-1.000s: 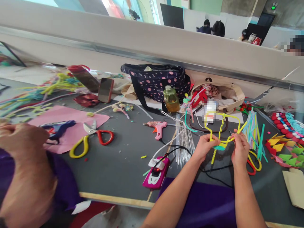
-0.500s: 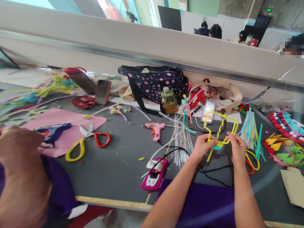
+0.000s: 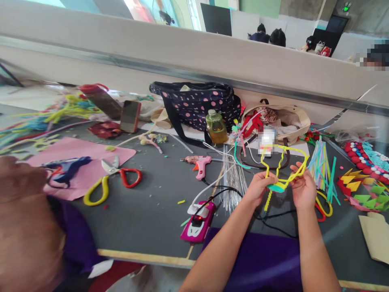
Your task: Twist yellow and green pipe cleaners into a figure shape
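Both my hands are raised over the dark grey table (image 3: 146, 211), pinching a bent yellow pipe cleaner loop (image 3: 285, 162). My left hand (image 3: 260, 187) grips the loop's lower left, where a teal piece (image 3: 276, 188) and a dangling yellow tail (image 3: 267, 200) hang. My right hand (image 3: 302, 187) pinches the lower right of the loop, fingers curled around it. The loop stands upright between the two hands.
Red-and-yellow scissors (image 3: 112, 182), a pink glue gun (image 3: 200, 164), a magenta car-shaped device (image 3: 199, 223) with black cable, silver wires (image 3: 234, 178), coloured sticks (image 3: 323, 166), a dotted bag (image 3: 197, 105) and a yellow bottle (image 3: 216, 127) lie around. Another person's arm (image 3: 27, 235) fills the lower left.
My right hand turned palm-up and shifted its pinch on the yellow loop, which tilted slightly. The other person's arm dropped a little lower at the left.
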### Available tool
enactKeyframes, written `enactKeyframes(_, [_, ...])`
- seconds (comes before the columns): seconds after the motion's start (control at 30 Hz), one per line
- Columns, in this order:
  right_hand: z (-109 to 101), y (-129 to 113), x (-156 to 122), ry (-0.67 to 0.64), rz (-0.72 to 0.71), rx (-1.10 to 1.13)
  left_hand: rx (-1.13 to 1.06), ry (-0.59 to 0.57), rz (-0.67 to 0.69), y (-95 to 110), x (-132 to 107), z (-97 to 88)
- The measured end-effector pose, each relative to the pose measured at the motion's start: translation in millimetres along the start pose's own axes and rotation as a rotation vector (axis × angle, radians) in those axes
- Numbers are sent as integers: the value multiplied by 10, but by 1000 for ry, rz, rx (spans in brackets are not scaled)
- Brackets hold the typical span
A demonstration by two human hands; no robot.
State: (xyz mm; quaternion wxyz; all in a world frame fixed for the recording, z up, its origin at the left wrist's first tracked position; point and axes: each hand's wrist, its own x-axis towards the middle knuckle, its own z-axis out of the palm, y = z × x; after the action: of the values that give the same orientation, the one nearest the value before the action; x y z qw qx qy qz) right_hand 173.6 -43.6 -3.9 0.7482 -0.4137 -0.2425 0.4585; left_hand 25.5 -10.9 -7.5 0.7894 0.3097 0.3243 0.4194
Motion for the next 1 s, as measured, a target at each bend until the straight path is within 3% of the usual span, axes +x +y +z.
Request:
enactKeyframes(0.4, [-26,-60,30,-113,45,101,5,-93,-94,5,-25,-1])
enactKeyframes(0.53, [-73,-7,67,-75,67,112,-20,-103,-75,19,-56,32])
enactKeyframes(0.8, [-59,70,69,45,-15,101,-75,83,143,18,-32,66])
enactKeyframes(1.0, [87,71,-58,-70,-18,-78,-65,93,167,-15,-20,60])
